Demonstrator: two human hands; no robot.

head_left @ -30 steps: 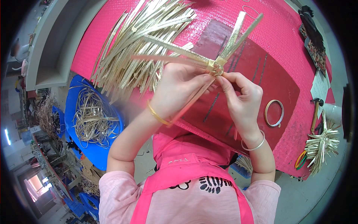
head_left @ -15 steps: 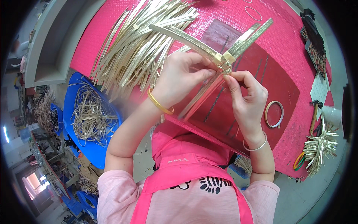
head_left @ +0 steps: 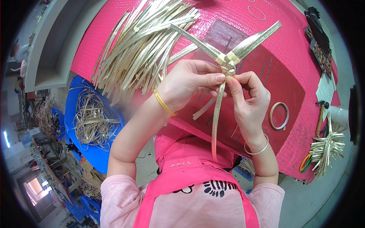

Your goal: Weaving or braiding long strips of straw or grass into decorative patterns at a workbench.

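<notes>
Gold metallic strips are braided together into a small woven piece (head_left: pixel 229 68), with strip ends fanning out at the top in a V and pale tape around them. My left hand (head_left: pixel 201 78) pinches it from the left between thumb and fingers. From the right, my right hand (head_left: pixel 245 89) pinches the same piece just below the woven knot. One long strip (head_left: pixel 216 125) hangs from between the fingertips toward my apron. A shorter strip end (head_left: pixel 203 109) shows below my left hand. The fingers hide part of the braid.
A dark red board (head_left: pixel 281 76) lies under my hands on the pink table covering (head_left: pixel 281 41). A large pile of gold strips (head_left: pixel 140 49) lies left. A ring-shaped roll of tape (head_left: pixel 279 115), a hammer (head_left: pixel 321 114) and a bundle of strips (head_left: pixel 327 150) lie right. A blue bin (head_left: pixel 91 152) holds tangled strips.
The upper strip ends have swung and spread into a cleaner V. Below my hands, the strips have parted, and one now hangs nearly straight down. My left fingers have shifted on the braid.
</notes>
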